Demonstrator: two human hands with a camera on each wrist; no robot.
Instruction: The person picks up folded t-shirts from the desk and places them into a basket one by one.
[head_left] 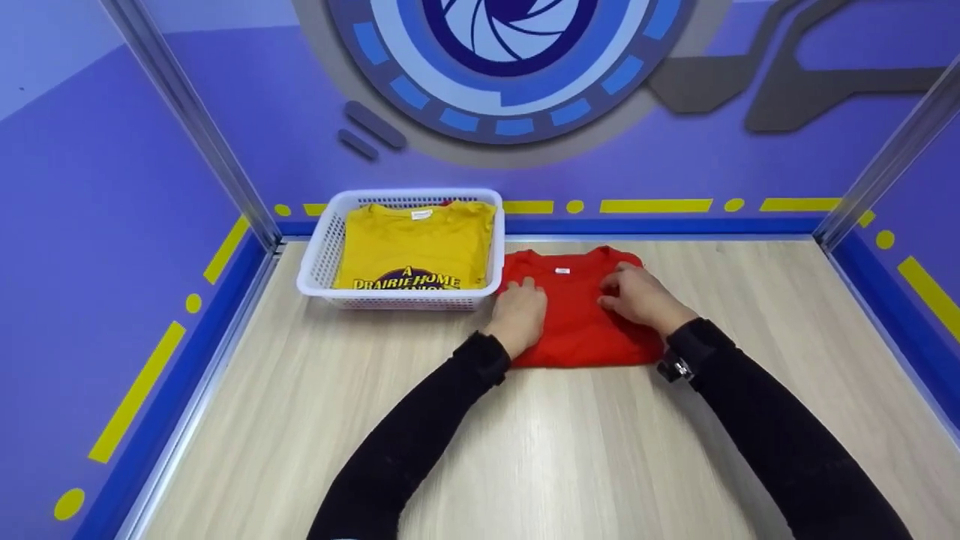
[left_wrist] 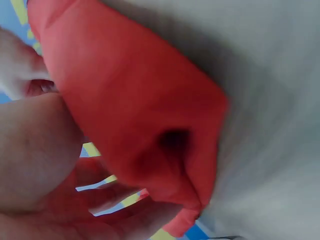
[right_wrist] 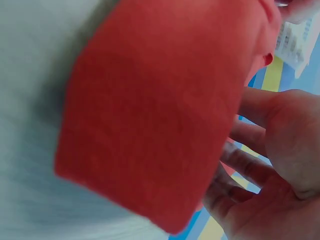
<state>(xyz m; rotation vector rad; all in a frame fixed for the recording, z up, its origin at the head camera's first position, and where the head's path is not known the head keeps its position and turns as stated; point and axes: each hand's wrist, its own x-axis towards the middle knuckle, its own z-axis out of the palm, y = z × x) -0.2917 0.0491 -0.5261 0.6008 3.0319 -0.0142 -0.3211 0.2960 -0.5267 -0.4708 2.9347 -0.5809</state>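
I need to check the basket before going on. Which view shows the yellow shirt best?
The head view: the yellow shirt lies folded in the white basket, its print readable. Both wrist views show only the red shirt, close up and blurred; the right wrist view catches just a corner of the basket.

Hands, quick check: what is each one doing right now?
Left hand: open, fingers resting on the folded red shirt.
Right hand: open, fingers resting on the same shirt, holding nothing.
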